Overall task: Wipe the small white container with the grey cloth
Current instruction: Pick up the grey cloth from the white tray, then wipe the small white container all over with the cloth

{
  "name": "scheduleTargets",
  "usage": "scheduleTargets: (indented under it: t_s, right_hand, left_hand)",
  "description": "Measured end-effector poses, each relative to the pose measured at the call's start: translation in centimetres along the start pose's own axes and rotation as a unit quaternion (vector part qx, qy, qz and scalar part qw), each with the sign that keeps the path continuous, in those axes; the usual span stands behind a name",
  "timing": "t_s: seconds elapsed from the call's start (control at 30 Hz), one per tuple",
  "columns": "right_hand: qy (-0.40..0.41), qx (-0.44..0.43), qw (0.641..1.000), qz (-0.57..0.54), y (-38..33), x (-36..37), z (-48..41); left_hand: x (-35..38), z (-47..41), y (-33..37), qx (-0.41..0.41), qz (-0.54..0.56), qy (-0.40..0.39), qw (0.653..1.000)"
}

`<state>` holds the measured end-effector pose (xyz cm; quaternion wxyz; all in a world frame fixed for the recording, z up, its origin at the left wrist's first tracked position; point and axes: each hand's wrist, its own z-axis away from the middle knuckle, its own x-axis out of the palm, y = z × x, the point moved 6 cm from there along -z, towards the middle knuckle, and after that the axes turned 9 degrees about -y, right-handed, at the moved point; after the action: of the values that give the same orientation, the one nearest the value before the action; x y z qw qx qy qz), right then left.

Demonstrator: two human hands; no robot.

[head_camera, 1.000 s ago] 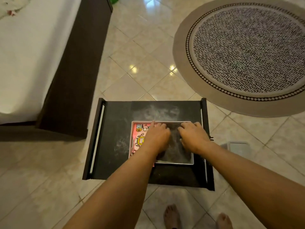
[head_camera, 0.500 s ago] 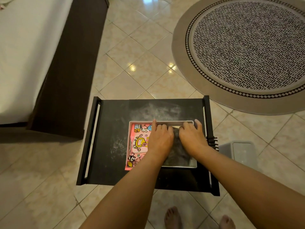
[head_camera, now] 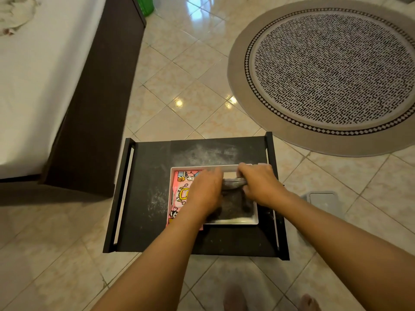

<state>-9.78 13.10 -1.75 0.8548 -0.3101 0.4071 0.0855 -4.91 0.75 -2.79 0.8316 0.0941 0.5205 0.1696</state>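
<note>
The small white container [head_camera: 233, 221] sits on the black bench [head_camera: 143, 198]. Inside it, the left hand [head_camera: 205, 194] presses the grey cloth [head_camera: 233, 184] flat; the right hand [head_camera: 258, 184] grips the cloth's edge.

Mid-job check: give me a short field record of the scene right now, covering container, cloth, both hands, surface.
container: white container, on the black table
inside: pink cartoon sheet at its left
cloth: grey cloth, bunched inside the container
left hand: left hand pressing on the cloth
right hand: right hand gripping the cloth's edge
nearby: round rug; grey lid on the floor
</note>
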Motion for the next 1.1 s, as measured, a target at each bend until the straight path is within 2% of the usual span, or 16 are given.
scheduleTargets:
  t_s: [0.17, 0.3, 0.43, 0.53, 0.7, 0.9, 1.1]
  right_hand:
    - [0.019, 0.006, 0.978, -0.207, 0.6, -6.3, 3.8]
    - [0.037, -0.029, 0.942, -0.332, 2.6, -10.8, 6.9]
    - [0.081, -0.059, 0.903, -0.417, 5.5, -14.9, 10.4]
    - [0.115, -0.044, 0.889, -0.441, 8.9, -16.7, 13.2]
    - [0.130, 0.020, 0.889, -0.439, 16.9, -14.9, 17.4]
    - [0.123, 0.097, 0.881, -0.447, 27.1, -7.3, 20.6]
    - [0.093, 0.146, 0.888, -0.425, 35.4, 2.6, 18.5]
  left_hand:
    - [-5.1, 2.7, 0.9, -0.029, 0.204, -0.041, 0.978]
    - [-8.3, 4.6, 3.6, 0.019, 0.424, -0.019, 0.905]
    - [-9.8, 5.2, 8.5, 0.024, 0.521, 0.026, 0.853]
    - [-9.2, 5.1, 12.8, 0.038, 0.556, 0.054, 0.829]
    - [-4.3, 3.7, 20.0, 0.040, 0.545, 0.037, 0.837]
    - [7.2, 1.3, 24.7, 0.024, 0.549, -0.039, 0.835]
    - [19.7, -3.1, 24.3, -0.021, 0.570, -0.105, 0.814]
